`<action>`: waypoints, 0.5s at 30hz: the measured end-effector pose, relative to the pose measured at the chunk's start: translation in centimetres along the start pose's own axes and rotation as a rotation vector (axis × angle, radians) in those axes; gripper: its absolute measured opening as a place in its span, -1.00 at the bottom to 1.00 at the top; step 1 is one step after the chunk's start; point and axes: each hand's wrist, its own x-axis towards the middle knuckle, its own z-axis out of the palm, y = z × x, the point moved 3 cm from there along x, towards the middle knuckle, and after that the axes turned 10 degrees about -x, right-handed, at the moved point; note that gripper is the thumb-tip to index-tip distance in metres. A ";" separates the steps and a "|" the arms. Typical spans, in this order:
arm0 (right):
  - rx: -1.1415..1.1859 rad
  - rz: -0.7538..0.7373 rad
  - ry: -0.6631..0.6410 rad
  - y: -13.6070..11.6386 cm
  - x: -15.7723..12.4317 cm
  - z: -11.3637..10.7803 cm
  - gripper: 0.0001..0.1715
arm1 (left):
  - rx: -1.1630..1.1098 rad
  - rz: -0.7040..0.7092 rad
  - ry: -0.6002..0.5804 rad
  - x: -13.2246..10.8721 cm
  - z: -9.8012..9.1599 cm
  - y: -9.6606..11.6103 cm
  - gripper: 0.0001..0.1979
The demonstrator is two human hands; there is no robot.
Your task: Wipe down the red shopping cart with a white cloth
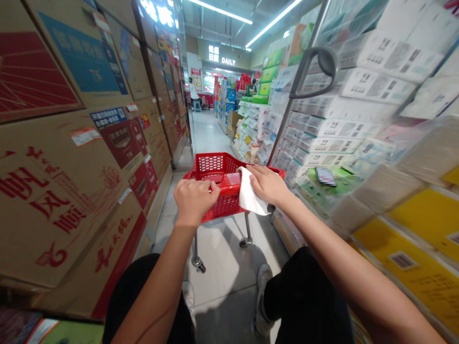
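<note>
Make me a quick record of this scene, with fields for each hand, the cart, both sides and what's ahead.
Left hand: closed on the near edge of the red cart
Right hand: on the same edge, over a white cloth
Cart: on the floor, ahead of the person's feet; contents mostly hidden
Left side: stacked brown cartons with red print
Right side: stacked white packs
Ahead: aisle, lit sign reading DAILY

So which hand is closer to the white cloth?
Right. The right hand is on the white cloth; the left hand is left of it, on the red cart.
</note>
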 end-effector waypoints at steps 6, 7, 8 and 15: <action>0.096 -0.256 0.131 -6.5 -0.3 -0.2 -0.39 | 0.014 0.004 0.011 0.3 0.4 0.7 -0.63; 0.115 -0.275 0.139 -7.2 -0.1 -0.2 -0.40 | 0.019 0.018 0.009 0.4 0.4 0.8 -0.63; 0.130 -0.281 0.144 -7.5 0.1 -0.2 -0.42 | 0.021 0.031 0.005 0.4 0.4 0.8 -0.63; 0.070 -0.092 0.049 -2.4 1.3 0.1 -0.43 | 0.022 0.068 -0.014 0.3 0.1 0.2 -0.62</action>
